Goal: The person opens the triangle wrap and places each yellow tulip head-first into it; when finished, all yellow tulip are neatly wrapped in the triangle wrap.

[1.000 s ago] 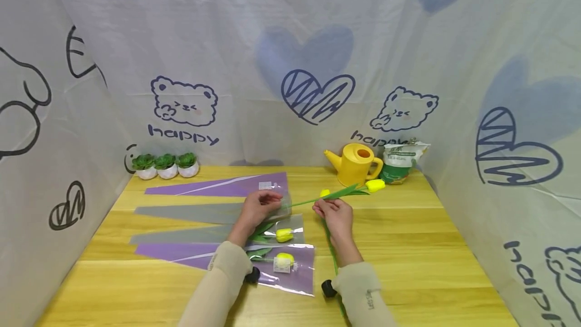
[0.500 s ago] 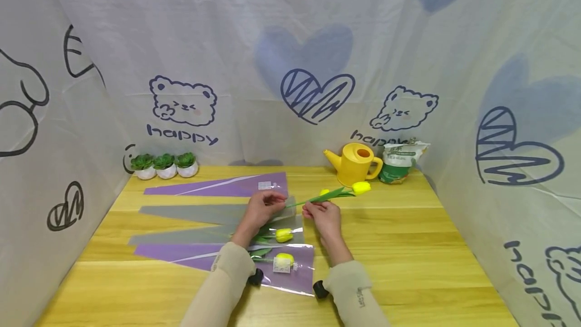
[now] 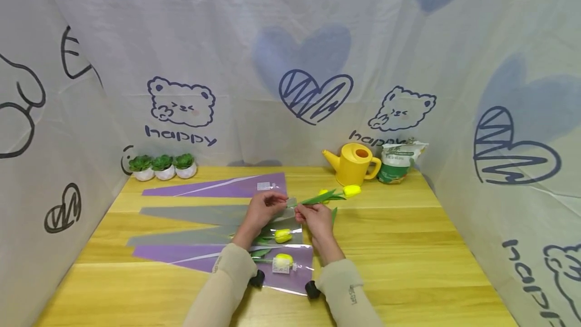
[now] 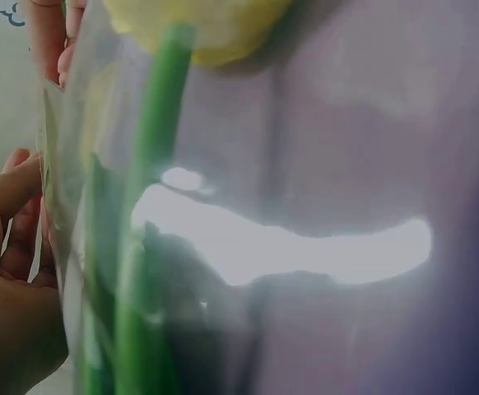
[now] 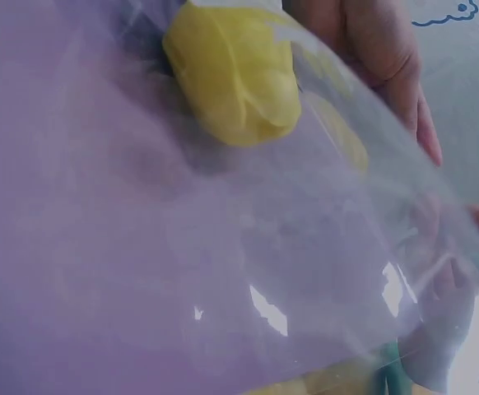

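My left hand pinches the mouth of a grey flower sleeve. Beside it, my right hand holds a yellow tulip by its green stem. The bloom points right, and the stem's end is at the sleeve's clear opening between both hands. Behind the right hand lies another yellow tulip, mostly hidden. Below the hands are a second grey sleeve and a purple sleeve, each with a yellow tulip inside. In the left wrist view, a clear sleeve with a tulip stem fills the foreground.
A purple sleeve lies at the back of the wooden table. Three potted succulents stand at the back left. At the back right are a yellow watering can and a green-and-white bag. Printed cloth surrounds the table.
My right hand has moved left with the tulip, bringing its stem toward the grey sleeve's mouth. My left hand stays nearly in place at the sleeve.
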Available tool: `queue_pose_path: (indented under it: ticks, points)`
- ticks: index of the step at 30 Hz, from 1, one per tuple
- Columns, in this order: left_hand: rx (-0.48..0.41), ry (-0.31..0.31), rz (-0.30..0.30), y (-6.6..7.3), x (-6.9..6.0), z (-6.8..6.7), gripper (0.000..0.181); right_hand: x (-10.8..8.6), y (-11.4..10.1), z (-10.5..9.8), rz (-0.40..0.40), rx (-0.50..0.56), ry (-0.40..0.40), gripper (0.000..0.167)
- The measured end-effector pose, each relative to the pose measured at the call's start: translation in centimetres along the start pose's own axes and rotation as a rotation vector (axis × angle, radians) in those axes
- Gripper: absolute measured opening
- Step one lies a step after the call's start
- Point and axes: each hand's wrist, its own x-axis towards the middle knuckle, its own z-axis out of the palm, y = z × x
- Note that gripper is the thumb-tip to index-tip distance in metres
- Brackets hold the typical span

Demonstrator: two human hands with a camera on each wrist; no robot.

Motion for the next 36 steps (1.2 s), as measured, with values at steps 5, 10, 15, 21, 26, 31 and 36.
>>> queue_pose_path:
  ticks: [5,10,15,21,26,31,36]
  points:
    - [0.004,0.027,-0.005,-0.2,0.1,0.2,0.021,-0.2,0.2,-0.3,0.058,0.024,-0.003,0.021]
    - [0.022,0.038,-0.025,-0.2,0.0,0.1,0.021,-0.3,0.4,-0.6,0.106,0.035,-0.014,0.025]
    - [0.034,0.031,-0.035,-0.4,0.0,0.0,0.018,-0.6,0.4,-1.0,0.141,0.006,-0.027,0.027]
    - [0.044,0.027,-0.040,-0.6,0.0,0.1,0.017,-0.9,0.2,-1.5,0.139,-0.033,-0.058,0.030]
    - [0.040,0.028,-0.045,-0.6,0.0,0.1,0.018,-0.7,-0.7,-2.6,0.100,-0.090,-0.070,0.030]
    - [0.030,0.028,-0.039,-0.7,0.1,0.1,0.018,0.2,-2.8,-5.3,0.009,-0.182,-0.033,0.032]
    - [0.038,0.035,-0.050,-0.6,0.1,0.1,0.018,1.1,-4.8,-8.4,-0.110,-0.430,0.039,0.032]
